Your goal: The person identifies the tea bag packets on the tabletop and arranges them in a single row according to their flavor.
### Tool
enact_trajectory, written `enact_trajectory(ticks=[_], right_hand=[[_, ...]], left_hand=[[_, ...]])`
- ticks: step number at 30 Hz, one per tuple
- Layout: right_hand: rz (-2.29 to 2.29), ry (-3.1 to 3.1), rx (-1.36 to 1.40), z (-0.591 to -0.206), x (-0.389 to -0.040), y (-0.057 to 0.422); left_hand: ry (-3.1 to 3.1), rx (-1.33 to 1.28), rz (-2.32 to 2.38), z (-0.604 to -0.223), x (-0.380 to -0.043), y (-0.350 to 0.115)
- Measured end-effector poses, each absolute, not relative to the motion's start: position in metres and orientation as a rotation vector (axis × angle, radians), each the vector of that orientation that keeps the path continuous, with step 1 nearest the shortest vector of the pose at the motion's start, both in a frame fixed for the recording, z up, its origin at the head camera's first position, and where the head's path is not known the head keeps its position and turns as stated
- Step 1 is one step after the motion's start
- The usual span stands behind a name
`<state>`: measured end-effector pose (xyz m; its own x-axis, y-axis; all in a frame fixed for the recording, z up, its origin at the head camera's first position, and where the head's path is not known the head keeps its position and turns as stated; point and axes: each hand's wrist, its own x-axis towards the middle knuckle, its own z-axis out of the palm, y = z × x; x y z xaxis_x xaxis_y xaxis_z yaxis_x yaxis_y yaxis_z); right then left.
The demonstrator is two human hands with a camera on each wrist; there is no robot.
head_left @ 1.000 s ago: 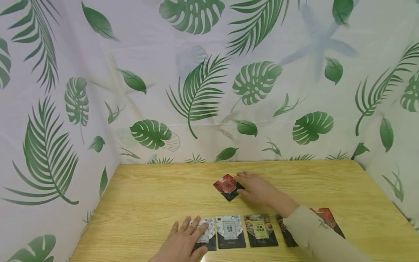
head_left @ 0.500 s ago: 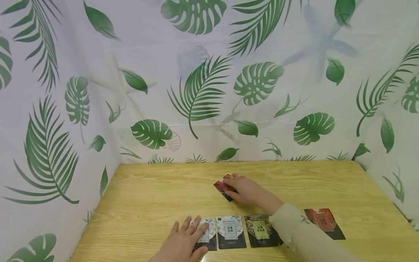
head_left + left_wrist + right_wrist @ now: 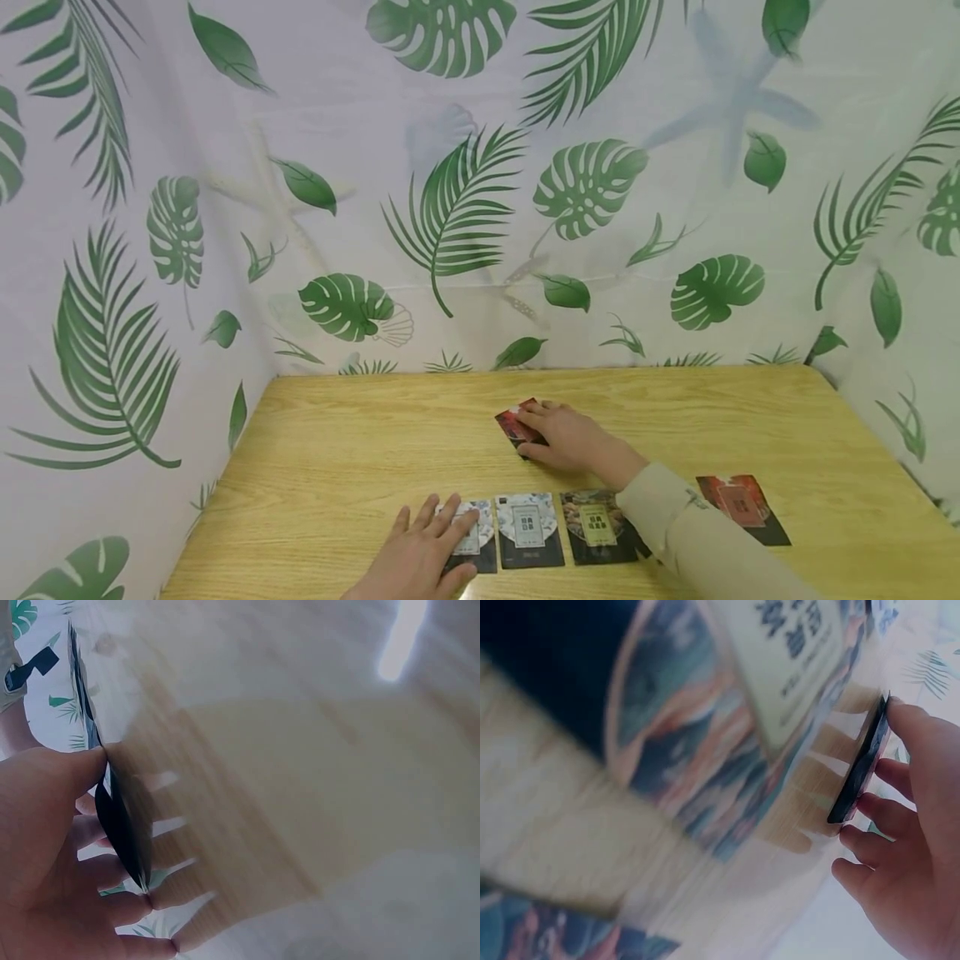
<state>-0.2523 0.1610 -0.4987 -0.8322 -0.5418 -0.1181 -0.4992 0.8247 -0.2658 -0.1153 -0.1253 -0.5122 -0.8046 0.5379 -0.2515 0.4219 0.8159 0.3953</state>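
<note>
My left hand (image 3: pixel 420 546) lies with spread fingers on the leftmost tea sachet (image 3: pixel 483 557), which is pale blue and white above and black below. In the left wrist view that sachet (image 3: pixel 120 832) shows edge-on beneath the thumb and fingers. Farther back, my right hand (image 3: pixel 566 437) rests its fingers on a red and black sachet (image 3: pixel 513 423) that sits at a slant, its right part covered by the hand. Seen from the right wrist, this sachet (image 3: pixel 859 769) is a thin dark strip along the thumb and fingertips.
Beside the left hand's sachet stand a second white-and-black sachet (image 3: pixel 529 533) and a brown patterned one (image 3: pixel 597 529) in a row. The right sleeve (image 3: pixel 675 517) hides most of another. A red and black sachet (image 3: pixel 742 510) lies at the right. Leaf-printed cloth (image 3: pixel 480 208) walls the wooden table (image 3: pixel 337 450).
My right hand has slid left onto the red and black sachet at the back, covering more of it; the sachet has shifted slightly right since half a second ago. The left hand has stayed put.
</note>
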Motion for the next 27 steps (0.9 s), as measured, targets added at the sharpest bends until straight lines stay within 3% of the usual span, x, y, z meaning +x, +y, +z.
enact_trajectory(ticks=[27], right_hand=[[-0.282,2.921,-0.694,-0.492,-0.238,0.237]], left_hand=[[2.669,0.758,0.448,-0.515,-0.114,-0.125]])
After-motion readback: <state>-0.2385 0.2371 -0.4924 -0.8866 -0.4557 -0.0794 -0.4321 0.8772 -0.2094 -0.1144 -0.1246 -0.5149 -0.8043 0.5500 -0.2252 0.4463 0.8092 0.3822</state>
